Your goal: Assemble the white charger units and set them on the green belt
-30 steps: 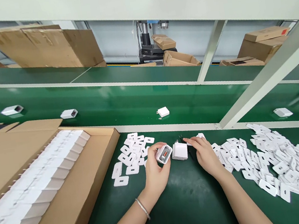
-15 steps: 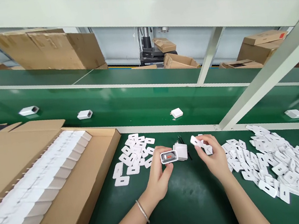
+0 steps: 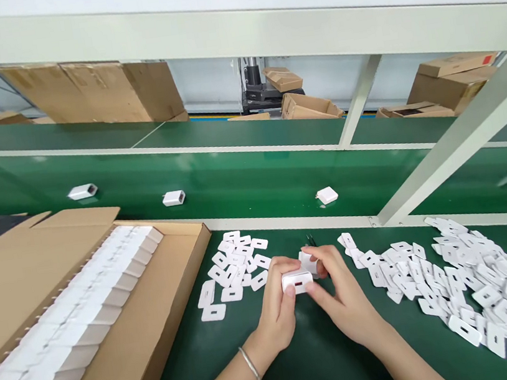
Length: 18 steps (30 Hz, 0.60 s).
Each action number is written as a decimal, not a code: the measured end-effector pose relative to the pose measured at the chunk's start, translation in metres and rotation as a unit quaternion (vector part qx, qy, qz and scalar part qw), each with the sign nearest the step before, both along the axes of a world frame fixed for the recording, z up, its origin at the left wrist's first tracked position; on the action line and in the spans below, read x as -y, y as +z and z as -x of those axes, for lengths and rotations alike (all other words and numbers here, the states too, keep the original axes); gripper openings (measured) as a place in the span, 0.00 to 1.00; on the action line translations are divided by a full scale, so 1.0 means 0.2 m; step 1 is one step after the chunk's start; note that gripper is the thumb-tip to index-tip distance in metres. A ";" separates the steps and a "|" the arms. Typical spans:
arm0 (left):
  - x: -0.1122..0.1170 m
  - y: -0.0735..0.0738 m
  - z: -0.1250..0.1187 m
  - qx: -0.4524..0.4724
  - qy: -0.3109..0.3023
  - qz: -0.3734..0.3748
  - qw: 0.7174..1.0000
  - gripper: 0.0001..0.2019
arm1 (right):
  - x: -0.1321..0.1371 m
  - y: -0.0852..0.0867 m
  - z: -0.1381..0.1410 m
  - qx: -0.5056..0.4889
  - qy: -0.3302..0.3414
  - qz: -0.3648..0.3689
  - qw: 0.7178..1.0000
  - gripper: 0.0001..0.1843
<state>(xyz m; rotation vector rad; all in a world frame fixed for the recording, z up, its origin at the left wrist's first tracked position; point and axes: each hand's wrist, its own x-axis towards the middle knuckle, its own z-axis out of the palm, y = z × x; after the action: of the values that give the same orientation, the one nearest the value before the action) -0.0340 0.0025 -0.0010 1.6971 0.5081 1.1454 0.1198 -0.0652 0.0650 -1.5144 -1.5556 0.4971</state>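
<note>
Gripping white charger [image 3: 297,282] over green desk [image 3: 315,357]: left hand [image 3: 275,316] clamped on its left end, right hand [image 3: 345,306] closed on its right end, port face toward the camera. Noting second charger [image 3: 309,261] just beyond the right hand. Logging small heap of white plates [image 3: 233,265] beyond and left of left hand, larger heap [image 3: 459,277] right of right hand, cardboard box [image 3: 158,316] farther left.

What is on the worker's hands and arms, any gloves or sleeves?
No gloves on the left hand or the right hand, and no sleeves show on either forearm. A thin silver bangle circles the left wrist; the right wrist is bare.
</note>
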 end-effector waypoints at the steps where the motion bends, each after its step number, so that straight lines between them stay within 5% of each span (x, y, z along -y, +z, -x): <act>1: 0.00 0.00 0.00 0.009 0.002 -0.008 1.000 0.17 | 0.00 0.00 0.01 -0.036 0.012 0.033 0.999 0.19; 5: 0.01 0.00 0.01 0.010 0.027 -0.022 0.999 0.20 | -0.02 0.00 0.05 -0.094 0.058 0.092 0.990 0.18; 18: -0.04 0.06 0.01 -0.017 -0.020 0.012 1.000 0.18 | -0.05 -0.10 0.04 -0.122 0.015 0.037 0.992 0.16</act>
<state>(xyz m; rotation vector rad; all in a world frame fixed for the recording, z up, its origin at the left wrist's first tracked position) -0.0352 0.0114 0.0115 1.7004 0.5061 1.0795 0.1119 -0.0557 0.0453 -1.4281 -1.3830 0.7371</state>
